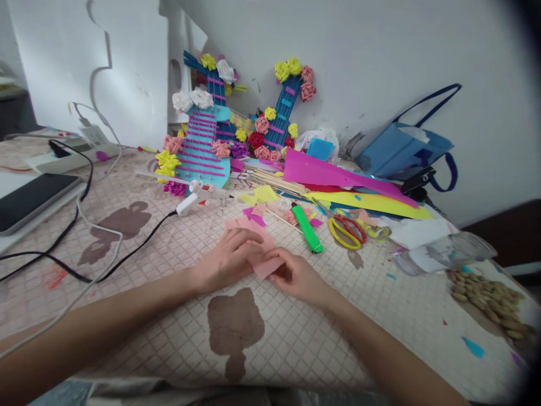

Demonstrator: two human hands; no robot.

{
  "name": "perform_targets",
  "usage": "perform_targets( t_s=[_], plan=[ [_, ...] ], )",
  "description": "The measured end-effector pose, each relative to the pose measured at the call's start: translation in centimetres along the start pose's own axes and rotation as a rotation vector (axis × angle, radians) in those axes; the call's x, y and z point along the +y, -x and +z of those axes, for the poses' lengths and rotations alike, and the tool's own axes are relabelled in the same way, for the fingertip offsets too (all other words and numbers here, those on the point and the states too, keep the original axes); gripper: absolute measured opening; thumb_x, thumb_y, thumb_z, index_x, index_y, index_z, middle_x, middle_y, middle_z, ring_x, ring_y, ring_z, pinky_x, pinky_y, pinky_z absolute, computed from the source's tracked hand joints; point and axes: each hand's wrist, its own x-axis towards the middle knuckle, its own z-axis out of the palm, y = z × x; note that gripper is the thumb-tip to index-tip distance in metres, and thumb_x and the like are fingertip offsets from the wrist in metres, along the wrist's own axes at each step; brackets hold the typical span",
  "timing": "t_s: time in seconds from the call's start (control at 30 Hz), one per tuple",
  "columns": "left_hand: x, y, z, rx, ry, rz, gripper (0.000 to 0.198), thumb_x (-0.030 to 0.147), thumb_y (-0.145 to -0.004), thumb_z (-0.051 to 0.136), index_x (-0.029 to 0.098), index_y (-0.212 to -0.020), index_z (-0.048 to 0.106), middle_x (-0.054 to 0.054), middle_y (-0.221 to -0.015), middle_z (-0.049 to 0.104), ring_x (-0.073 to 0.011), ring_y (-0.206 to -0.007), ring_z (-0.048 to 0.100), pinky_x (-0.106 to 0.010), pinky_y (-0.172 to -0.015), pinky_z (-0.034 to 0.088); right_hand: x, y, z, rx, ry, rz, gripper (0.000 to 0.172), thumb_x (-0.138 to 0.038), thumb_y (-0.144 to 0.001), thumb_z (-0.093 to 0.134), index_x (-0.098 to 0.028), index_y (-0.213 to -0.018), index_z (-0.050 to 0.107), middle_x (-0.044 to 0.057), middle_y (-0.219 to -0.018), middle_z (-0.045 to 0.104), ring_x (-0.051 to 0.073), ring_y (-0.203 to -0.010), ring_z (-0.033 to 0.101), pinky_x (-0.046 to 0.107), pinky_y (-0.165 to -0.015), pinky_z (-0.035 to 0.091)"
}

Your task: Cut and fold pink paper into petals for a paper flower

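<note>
Between my two hands is a piece of pink paper (262,269), in front of me at the middle of the table. My left hand (230,255) lies over its left part, fingers curved and holding it; the thumb is hidden. The right edge of the paper is pinched between the thumb and fingers of my right hand (298,276). Just beyond are small scraps of yellow paper (265,194) and magenta paper. A green cutter knife (307,228) lies to the right, near yellow-handled scissors (344,234) and red-handled scissors (353,225).
A white glue gun (198,196) with a black cord lies left. Flower-trimmed blue craft pieces (205,141) lean at the back. Beside them are wooden sticks (274,183), magenta sheets (329,175) and a blue bag (401,149). A phone (38,200) is left; nuts (486,299) lie right.
</note>
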Motion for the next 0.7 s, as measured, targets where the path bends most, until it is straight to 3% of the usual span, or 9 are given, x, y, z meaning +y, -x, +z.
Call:
perform_targets(
  t_s=[0.07,0.13,0.27,0.4,0.53,0.7],
  plan=[
    [0.0,0.2,-0.3,-0.062,0.008,0.046,0.012,0.013,-0.087,0.055,0.020,-0.096,0.058,-0.008,-0.105,0.061,-0.0203,-0.101,0.056,-0.036,-0.087,0.044,0.4,0.3,-0.5,-0.071,-0.035,-0.011,0.042,-0.006,-0.076,0.050,-0.025,-0.114,0.049,-0.001,-0.085,0.062,0.012,-0.065,0.056,0.022,-0.058,0.042],
    [-0.3,0.1,-0.6,-0.110,0.045,0.056,0.010,0.013,-0.088,0.053,0.020,-0.089,0.061,-0.007,-0.102,0.064,-0.0190,-0.098,0.057,-0.034,-0.086,0.044,0.8,0.3,-1.0,-0.062,-0.051,-0.029,0.044,-0.005,-0.078,0.048,-0.026,-0.117,0.046,-0.002,-0.085,0.062,0.013,-0.071,0.058,0.024,-0.063,0.045],
    [-0.8,-0.2,-1.0,-0.150,0.147,0.016,0.012,0.014,-0.089,0.052,0.018,-0.084,0.063,-0.008,-0.099,0.065,-0.0191,-0.098,0.059,-0.033,-0.084,0.047,1.2,0.0,-1.5,0.050,0.152,-0.129,0.038,-0.003,-0.077,0.051,-0.024,-0.108,0.054,0.002,-0.094,0.056,0.013,-0.074,0.055,0.025,-0.065,0.046],
    [-0.8,-0.3,-1.1,-0.152,0.172,0.006,0.011,0.014,-0.088,0.053,0.017,-0.089,0.063,-0.010,-0.102,0.064,-0.0202,-0.100,0.060,-0.033,-0.085,0.049,1.5,-0.1,-1.4,0.043,0.335,-0.270,0.032,-0.002,-0.077,0.052,-0.023,-0.100,0.059,0.006,-0.105,0.049,0.016,-0.087,0.055,0.027,-0.070,0.048],
    [-0.4,-0.1,-1.1,-0.152,0.153,-0.034,0.017,0.014,-0.085,0.057,0.017,-0.101,0.061,-0.011,-0.103,0.064,-0.0205,-0.099,0.060,-0.034,-0.085,0.050,1.9,-0.1,-1.3,0.021,0.386,-0.342,0.024,-0.005,-0.082,0.051,-0.022,-0.093,0.062,0.007,-0.105,0.052,0.017,-0.091,0.057,0.030,-0.076,0.049],
    [-0.4,0.3,-1.0,-0.252,0.206,-0.046,0.014,0.009,-0.086,0.051,0.016,-0.089,0.063,-0.008,-0.099,0.063,-0.0167,-0.090,0.061,-0.028,-0.079,0.049,2.0,-0.2,-1.2,0.025,0.348,-0.356,0.017,-0.009,-0.084,0.051,-0.022,-0.089,0.061,0.006,-0.099,0.057,0.017,-0.089,0.058,0.029,-0.076,0.048]
  ],
)
